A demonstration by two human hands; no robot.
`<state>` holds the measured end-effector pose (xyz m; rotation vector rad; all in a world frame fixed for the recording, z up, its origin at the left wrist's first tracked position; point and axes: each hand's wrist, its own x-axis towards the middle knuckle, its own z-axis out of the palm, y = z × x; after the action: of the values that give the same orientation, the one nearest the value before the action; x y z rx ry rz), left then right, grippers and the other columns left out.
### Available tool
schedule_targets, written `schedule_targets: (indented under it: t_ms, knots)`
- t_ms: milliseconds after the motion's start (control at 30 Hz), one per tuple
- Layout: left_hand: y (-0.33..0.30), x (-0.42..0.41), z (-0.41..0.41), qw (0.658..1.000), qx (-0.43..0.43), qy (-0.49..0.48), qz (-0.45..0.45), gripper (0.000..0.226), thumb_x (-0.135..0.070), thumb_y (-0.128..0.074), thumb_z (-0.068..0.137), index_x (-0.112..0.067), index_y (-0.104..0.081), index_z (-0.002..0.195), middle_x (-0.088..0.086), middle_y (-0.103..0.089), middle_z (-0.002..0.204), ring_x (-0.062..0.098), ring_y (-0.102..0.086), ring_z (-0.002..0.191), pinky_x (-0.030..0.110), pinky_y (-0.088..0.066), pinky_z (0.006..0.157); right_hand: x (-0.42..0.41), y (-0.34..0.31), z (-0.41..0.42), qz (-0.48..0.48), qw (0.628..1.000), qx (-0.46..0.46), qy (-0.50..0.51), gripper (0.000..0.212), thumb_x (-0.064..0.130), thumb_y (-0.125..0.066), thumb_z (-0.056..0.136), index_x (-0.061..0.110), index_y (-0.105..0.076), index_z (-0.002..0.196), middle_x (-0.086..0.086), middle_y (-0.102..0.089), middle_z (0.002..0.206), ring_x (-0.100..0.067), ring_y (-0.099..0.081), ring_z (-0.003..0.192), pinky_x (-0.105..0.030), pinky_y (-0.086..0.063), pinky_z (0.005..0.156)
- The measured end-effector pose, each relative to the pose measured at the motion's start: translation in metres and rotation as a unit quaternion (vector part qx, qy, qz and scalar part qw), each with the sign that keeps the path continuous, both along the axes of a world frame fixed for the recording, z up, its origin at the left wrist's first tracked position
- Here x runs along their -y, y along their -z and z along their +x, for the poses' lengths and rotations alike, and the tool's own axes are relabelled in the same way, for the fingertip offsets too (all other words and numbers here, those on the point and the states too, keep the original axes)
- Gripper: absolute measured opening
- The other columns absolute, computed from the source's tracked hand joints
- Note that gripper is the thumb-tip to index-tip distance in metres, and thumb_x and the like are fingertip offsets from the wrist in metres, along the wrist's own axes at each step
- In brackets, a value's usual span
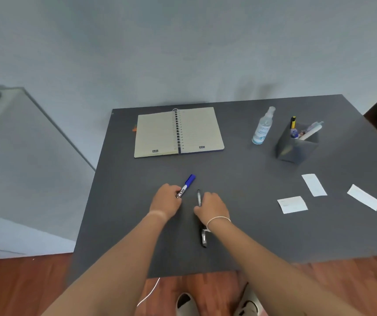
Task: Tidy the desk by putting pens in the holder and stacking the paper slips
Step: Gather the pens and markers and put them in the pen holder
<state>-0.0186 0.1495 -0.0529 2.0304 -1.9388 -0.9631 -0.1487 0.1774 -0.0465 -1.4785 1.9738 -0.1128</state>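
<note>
My left hand (pixel 166 200) is closed around the lower end of a blue-capped marker (pixel 188 184), whose cap points up and to the right. My right hand (pixel 212 207) grips a thin dark pen (pixel 198 197) that pokes up past the fingers. A black marker (pixel 203 239) lies on the desk just under my right wrist. The dark grey pen holder (pixel 297 149) stands at the far right with several pens in it. Three white paper slips (pixel 292 204) (pixel 314 185) (pixel 363 197) lie scattered, apart from each other, on the right side of the desk.
An open spiral notebook (pixel 178 132) lies at the back of the grey desk (pixel 137 224). A clear spray bottle (pixel 262 126) stands left of the holder. A white cabinet (pixel 23 156) sits to the left. Wooden floor and my shoes show below the front edge.
</note>
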Motion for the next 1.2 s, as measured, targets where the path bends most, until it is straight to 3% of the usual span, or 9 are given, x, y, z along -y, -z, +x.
schedule_targets:
  t_ms: [133,200,433,600,700,833,933,1067,1200]
  knots:
    - [-0.003,0.006,-0.007,1.000,0.003,-0.005,0.009,0.023,-0.004,-0.049,0.079,-0.005,-0.065,0.095,0.016,-0.052,0.087,0.035,-0.054,0.098,0.033,-0.039,0.076,0.005,-0.005,-0.014,0.010,1.000,0.005,0.018,0.030,0.017,-0.053,0.085,0.002,-0.053,0.111,-0.016,-0.054,0.123,-0.034,-0.056,0.109,-0.034,-0.045,0.082]
    - [-0.010,0.011,-0.014,1.000,-0.018,-0.017,0.004,0.023,-0.004,-0.051,0.078,-0.006,-0.064,0.097,0.018,-0.058,0.095,0.033,-0.054,0.096,0.031,-0.039,0.074,0.009,-0.011,-0.030,0.007,0.998,0.037,0.051,0.025,0.017,-0.053,0.082,0.004,-0.055,0.104,-0.016,-0.059,0.115,-0.033,-0.058,0.094,-0.031,-0.042,0.072]
    - [-0.062,0.037,-0.075,0.986,-0.145,-0.076,-0.042,0.013,-0.009,-0.056,0.079,-0.014,-0.055,0.090,-0.001,-0.056,0.080,0.020,-0.054,0.073,0.030,-0.048,0.066,0.041,-0.059,-0.106,-0.130,0.968,0.140,0.162,0.009,0.014,-0.055,0.080,0.010,-0.047,0.079,-0.009,-0.055,0.084,-0.025,-0.048,0.072,-0.028,-0.038,0.066]
    - [-0.102,0.059,-0.144,0.973,-0.198,-0.050,-0.107,0.010,-0.011,-0.056,0.083,-0.013,-0.051,0.091,-0.005,-0.054,0.077,0.005,-0.050,0.061,0.003,-0.039,0.043,0.066,-0.107,-0.168,-0.236,0.935,0.183,0.192,0.009,0.012,-0.056,0.080,0.008,-0.048,0.080,-0.005,-0.053,0.074,-0.024,-0.049,0.072,-0.027,-0.038,0.067]
    - [-0.119,0.069,-0.186,0.968,-0.216,-0.033,-0.127,0.009,-0.013,-0.056,0.083,-0.014,-0.052,0.092,-0.004,-0.056,0.081,0.011,-0.053,0.070,0.008,-0.038,0.049,0.079,-0.132,-0.206,-0.288,0.913,0.204,0.206,0.007,0.011,-0.055,0.081,0.008,-0.050,0.085,-0.007,-0.057,0.081,-0.025,-0.051,0.072,-0.021,-0.034,0.067]
    - [-0.130,0.080,-0.237,0.960,-0.236,-0.020,-0.149,0.006,-0.015,-0.057,0.085,-0.013,-0.053,0.088,-0.003,-0.055,0.078,0.014,-0.051,0.073,0.008,-0.039,0.052,0.090,-0.154,-0.253,-0.340,0.881,0.238,0.226,0.006,0.008,-0.053,0.084,0.009,-0.050,0.089,-0.006,-0.053,0.080,-0.020,-0.050,0.061,-0.013,-0.039,0.044]
    - [-0.129,0.088,-0.269,0.955,-0.253,-0.017,-0.154,0.006,-0.013,-0.058,0.086,-0.013,-0.051,0.088,-0.002,-0.055,0.078,0.016,-0.052,0.073,0.005,-0.041,0.048,0.097,-0.153,-0.285,-0.357,0.874,0.230,0.237,0.007,0.010,-0.054,0.084,0.011,-0.049,0.088,-0.001,-0.052,0.075,-0.021,-0.050,0.070,-0.021,-0.038,0.054]
    - [-0.125,0.094,-0.298,0.957,-0.248,-0.011,-0.147,0.014,-0.012,-0.057,0.085,-0.016,-0.049,0.096,0.003,-0.057,0.088,0.019,-0.056,0.081,0.020,-0.043,0.068,0.101,-0.140,-0.313,-0.353,0.879,0.223,0.231,0.007,0.011,-0.055,0.087,0.012,-0.047,0.088,0.002,-0.051,0.073,-0.020,-0.050,0.072,-0.017,-0.037,0.055]
    - [-0.120,0.098,-0.316,0.961,-0.236,-0.018,-0.140,0.017,-0.012,-0.057,0.084,-0.022,-0.048,0.094,0.007,-0.061,0.092,0.022,-0.059,0.086,0.028,-0.045,0.073,0.102,-0.125,-0.327,-0.339,0.882,0.243,0.220,0.007,0.011,-0.054,0.088,0.009,-0.052,0.095,-0.004,-0.054,0.085,-0.019,-0.051,0.077,-0.015,-0.038,0.058]
